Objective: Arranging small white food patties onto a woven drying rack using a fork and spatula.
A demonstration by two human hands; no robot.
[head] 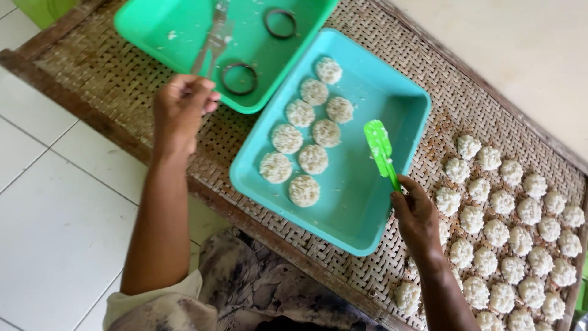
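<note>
Gripping a bright green spatula by its handle, my right hand held its flat, crumb-flecked blade over the teal tray, beside nine round white rice cakes. My left hand pinched a metal fork over the green tray.

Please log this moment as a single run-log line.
left hand: holds fork over green tray | right hand: holds green spatula over blue tray | rice cakes: in blue tray
</note>
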